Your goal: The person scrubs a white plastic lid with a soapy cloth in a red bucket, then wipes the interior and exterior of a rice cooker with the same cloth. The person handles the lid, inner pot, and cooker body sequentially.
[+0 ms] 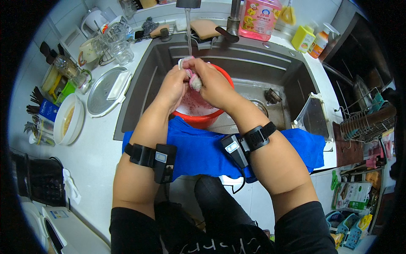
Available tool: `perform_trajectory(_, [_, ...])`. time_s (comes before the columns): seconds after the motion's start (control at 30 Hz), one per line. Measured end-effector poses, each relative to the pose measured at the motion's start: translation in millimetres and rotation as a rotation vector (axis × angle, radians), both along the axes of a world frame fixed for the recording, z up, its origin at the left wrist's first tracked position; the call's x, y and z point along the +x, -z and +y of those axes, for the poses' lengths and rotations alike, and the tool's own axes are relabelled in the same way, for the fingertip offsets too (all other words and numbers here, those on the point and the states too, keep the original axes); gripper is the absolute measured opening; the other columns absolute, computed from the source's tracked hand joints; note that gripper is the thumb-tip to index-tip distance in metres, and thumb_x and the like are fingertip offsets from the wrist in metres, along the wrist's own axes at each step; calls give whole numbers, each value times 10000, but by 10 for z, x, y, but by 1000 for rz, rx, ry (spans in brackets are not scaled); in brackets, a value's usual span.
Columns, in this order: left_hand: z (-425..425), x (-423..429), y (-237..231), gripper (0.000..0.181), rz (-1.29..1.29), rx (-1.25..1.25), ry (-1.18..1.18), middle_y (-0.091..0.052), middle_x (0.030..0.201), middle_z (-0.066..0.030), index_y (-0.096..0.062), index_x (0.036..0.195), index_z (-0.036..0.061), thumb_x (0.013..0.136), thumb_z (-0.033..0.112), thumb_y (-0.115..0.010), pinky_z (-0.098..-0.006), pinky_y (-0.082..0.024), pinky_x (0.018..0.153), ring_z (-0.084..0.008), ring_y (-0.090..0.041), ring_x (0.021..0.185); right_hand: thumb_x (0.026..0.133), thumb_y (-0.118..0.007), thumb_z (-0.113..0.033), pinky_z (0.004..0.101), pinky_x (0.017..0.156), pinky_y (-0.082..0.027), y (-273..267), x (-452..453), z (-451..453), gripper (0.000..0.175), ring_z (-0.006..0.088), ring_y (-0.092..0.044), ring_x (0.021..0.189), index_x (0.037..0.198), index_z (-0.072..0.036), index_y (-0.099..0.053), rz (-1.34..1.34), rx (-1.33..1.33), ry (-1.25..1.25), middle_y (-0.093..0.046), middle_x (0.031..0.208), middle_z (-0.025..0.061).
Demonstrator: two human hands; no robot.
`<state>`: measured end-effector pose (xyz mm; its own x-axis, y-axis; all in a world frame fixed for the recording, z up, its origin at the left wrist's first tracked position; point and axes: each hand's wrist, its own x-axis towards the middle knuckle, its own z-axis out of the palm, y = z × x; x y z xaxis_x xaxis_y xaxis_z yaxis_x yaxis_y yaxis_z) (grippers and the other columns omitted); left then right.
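A pink and white cloth, bunched up, is held between my two hands over a red plastic basin in the sink. My left hand grips it from the left; my right hand closes on it from the right. Water runs from the faucet just behind the fingers, onto or close beside the cloth's upper end. Pale, sudsy liquid lies in the basin under my hands. A blue towel drapes over the sink's front edge beneath my forearms.
The grey sink has a drain right of the basin. A pink detergent bottle and spray bottle stand behind. Glass cups, a round lid and a white bowl are at left; a clear container is at right.
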<state>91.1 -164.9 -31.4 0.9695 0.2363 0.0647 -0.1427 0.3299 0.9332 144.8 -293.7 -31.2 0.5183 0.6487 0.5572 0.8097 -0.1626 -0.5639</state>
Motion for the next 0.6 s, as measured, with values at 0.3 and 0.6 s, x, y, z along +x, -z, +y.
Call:
perform_trajectory(0.3, [-3,45,34,323,-69,159,-94,-584,1015,-62,-524,1182,28,890,75,-396,-238,-460,726,-115,-553,844,838,-534,-42,442,950,-454,45,-115,-22,513,347,-527,1162,1331,-181,-494,-129,-216,307,-460,1357,129])
perform_trajectory(0.6, [41,73,93,331,54,100,-5,-584,1141,-118,-505,1221,12,908,81,-420,-356,-502,919,-202,-592,1037,719,-622,35,450,974,-439,22,-14,-28,613,341,-506,1181,1287,-179,-535,-33,-41,148,-517,1307,74])
